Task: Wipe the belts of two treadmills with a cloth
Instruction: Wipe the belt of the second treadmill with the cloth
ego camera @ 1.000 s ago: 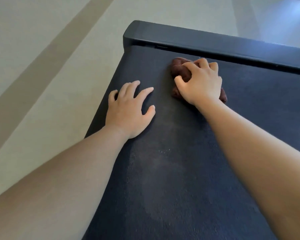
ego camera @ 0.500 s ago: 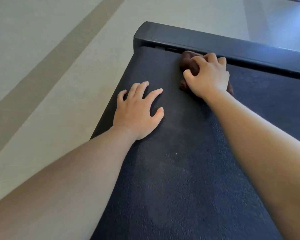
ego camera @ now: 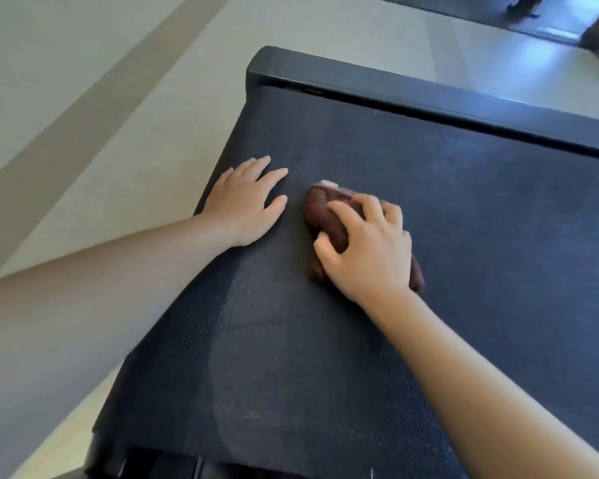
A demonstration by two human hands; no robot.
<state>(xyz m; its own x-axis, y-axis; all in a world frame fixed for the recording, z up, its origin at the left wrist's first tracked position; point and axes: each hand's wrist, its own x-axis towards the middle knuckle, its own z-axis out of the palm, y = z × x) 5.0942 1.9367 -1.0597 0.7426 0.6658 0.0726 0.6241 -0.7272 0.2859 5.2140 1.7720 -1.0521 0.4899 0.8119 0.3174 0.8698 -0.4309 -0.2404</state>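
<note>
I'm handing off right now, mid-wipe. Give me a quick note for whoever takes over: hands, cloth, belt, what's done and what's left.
Left hand: open, flat on the belt near its left edge.
Right hand: grips the bunched brown cloth, pressed on the belt about mid-width.
Done: wiping of this belt is under way; a dull patch shows on the near part.
Left: finish this belt, then do the second treadmill, which is not clearly in view.

Cloth (ego camera: 325, 216) dark brown, pale edge; belt (ego camera: 481, 236) dark navy, pebbled; floor (ego camera: 83, 98) beige, darker tan stripe
</note>
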